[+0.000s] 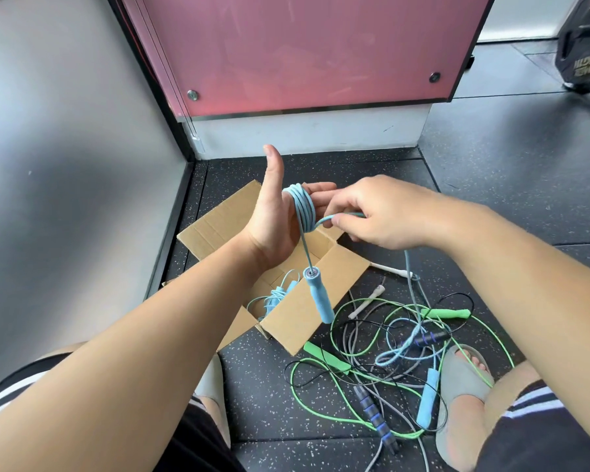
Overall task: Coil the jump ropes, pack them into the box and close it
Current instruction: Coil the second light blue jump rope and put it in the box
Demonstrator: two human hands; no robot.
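A light blue jump rope [304, 209] is wound in several loops around the fingers of my left hand [273, 219], thumb pointing up. One blue foam handle [319, 296] dangles below that hand over the open cardboard box [307, 308]. My right hand [382, 212] pinches the free length of the same rope just right of the coil; the rope runs down to its second blue handle [428, 396] on the floor. Inside the box lies a coiled light blue rope [275, 296].
A tangle of loose ropes lies on the dark speckled floor to the right of the box: a green rope [324, 356], a grey rope with black-and-blue handles [377, 417], and white handles [367, 301]. My sandalled feet flank the pile. A pink panel and grey wall stand behind.
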